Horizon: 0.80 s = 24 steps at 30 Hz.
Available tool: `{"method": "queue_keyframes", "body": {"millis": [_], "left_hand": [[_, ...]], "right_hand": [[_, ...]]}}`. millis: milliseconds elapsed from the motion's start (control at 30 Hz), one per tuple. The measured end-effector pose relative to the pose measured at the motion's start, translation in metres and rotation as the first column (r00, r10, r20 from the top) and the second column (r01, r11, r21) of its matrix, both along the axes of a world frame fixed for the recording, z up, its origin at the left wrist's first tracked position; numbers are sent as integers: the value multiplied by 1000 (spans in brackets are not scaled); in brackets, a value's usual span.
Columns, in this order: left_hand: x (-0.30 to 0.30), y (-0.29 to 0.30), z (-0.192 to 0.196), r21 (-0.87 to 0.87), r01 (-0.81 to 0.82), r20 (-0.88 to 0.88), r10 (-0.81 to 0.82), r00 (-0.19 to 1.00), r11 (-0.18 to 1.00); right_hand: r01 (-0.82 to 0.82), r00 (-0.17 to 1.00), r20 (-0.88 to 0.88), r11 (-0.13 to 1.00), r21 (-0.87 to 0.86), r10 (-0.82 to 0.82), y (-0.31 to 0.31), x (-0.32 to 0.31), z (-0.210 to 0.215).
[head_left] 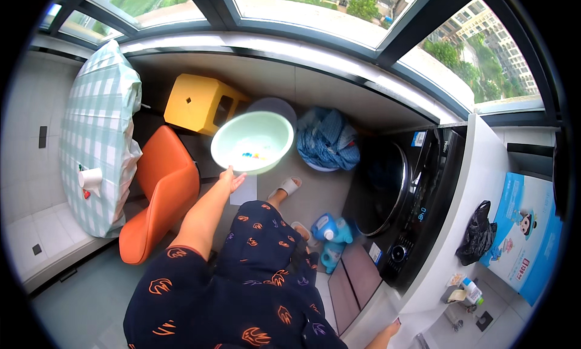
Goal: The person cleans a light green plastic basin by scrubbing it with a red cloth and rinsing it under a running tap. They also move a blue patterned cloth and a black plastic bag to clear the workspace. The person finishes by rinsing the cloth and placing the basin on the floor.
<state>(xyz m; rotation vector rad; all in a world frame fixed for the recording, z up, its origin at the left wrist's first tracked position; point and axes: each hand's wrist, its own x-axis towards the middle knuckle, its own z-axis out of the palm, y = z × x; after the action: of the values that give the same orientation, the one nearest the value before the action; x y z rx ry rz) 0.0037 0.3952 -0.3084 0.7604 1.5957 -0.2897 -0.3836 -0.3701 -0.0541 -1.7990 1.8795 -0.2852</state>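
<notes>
My left hand (232, 178) grips the near rim of a pale green basin (266, 131), thumb over the edge and fingers beneath. The basin is tilted so that its inside faces me, and a small colourful print shows on its bottom. Part of a grey round tub (275, 107) shows behind it. To the basin's right, a bundle of blue cloth (327, 137) fills a container on the floor. Low on the right, my right hand (389, 332) is beside the white cabinet's lower edge; its fingers are mostly hidden, so its grip is unclear.
A black front-loading washing machine (387, 185) stands right, under a white counter (478, 173) bearing a black plastic bag (477, 234). Blue detergent bottles (331, 237) stand before it. Left are an orange chair (163, 192), a yellow stool (192, 104) and a table with checked cloth (100, 125).
</notes>
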Motion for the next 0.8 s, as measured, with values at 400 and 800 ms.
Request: {"method": "queue_keyframes", "body": {"millis": [400,800], "left_hand": [[32,-120,44,31,772,273,-748,605,635],[17,-358,238,204,977,719,-687,-107,61]], "right_hand": [[-58,998,-1,997,-46,58,-17,-15,-11],[-330,929,109,926,-184,353,20,-12,13]]}}
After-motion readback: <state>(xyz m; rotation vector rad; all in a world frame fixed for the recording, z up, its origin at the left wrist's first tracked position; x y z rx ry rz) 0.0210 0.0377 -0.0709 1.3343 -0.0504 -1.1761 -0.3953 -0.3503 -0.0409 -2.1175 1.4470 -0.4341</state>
